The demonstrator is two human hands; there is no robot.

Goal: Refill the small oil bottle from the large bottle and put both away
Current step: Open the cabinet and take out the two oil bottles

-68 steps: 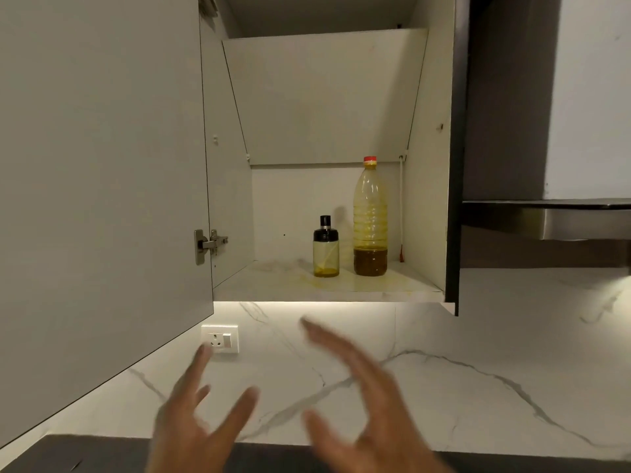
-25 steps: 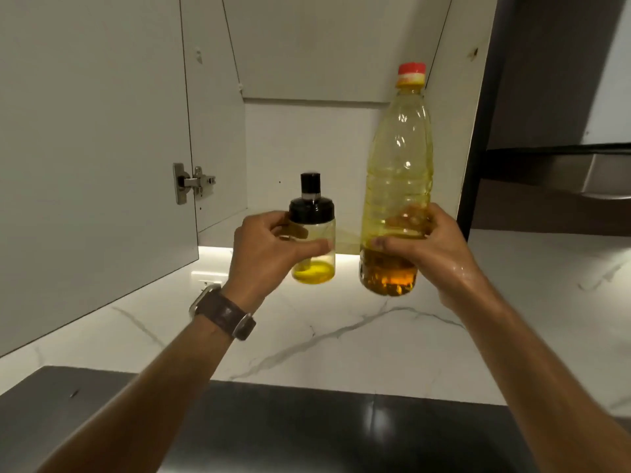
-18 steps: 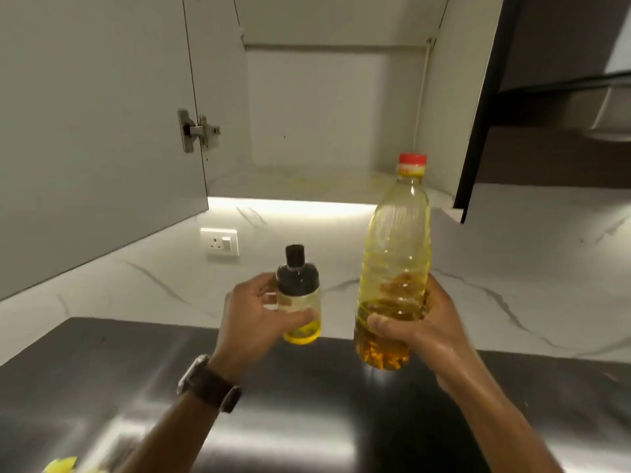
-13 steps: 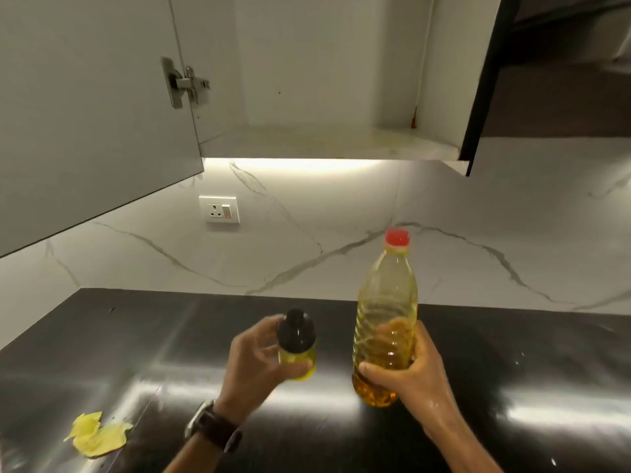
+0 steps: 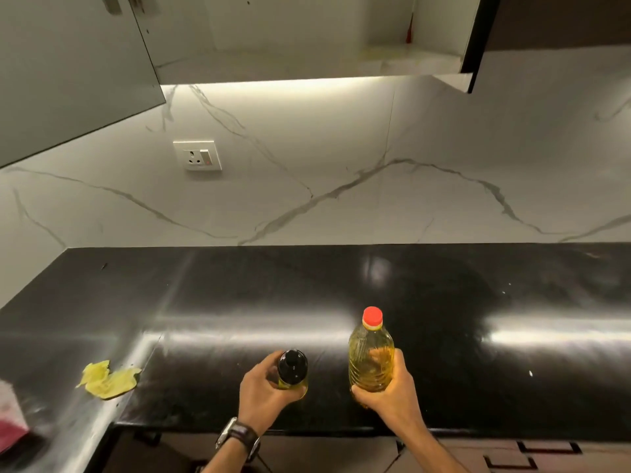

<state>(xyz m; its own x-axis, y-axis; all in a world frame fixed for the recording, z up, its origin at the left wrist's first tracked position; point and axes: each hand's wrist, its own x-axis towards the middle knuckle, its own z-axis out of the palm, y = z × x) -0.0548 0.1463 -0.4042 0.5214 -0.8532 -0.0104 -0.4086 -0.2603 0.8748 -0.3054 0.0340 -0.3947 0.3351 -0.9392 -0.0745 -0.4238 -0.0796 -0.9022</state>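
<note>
Two bottles are held upright over the black surface (image 5: 444, 302), near its front edge, side by side and just apart. The small bottle (image 5: 292, 369), black-capped with a little yellow oil at its base, is wrapped by the curled fingers of the left hand (image 5: 264, 392). At its 3 o'clock, the large bottle (image 5: 371, 361), red cap on and oil low inside, is clasped round its lower body by the right hand (image 5: 389, 397). Whether either base is touching the surface cannot be told.

The step in hand is judged to be the setting down of both bottles ahead of pouring; nothing has been refilled, since both caps are on. Next, the bottles are to be stood down and both caps taken off, which calls for each grip to be freed in turn. The small neck is narrow, so a slow, steady tilt of the large bottle is called for.

At 12 o'clock above, the cupboard (image 5: 307, 66) stands open with its shelf bare. At 9 o'clock, a crumpled yellow scrap (image 5: 109, 380) lies on the surface.
</note>
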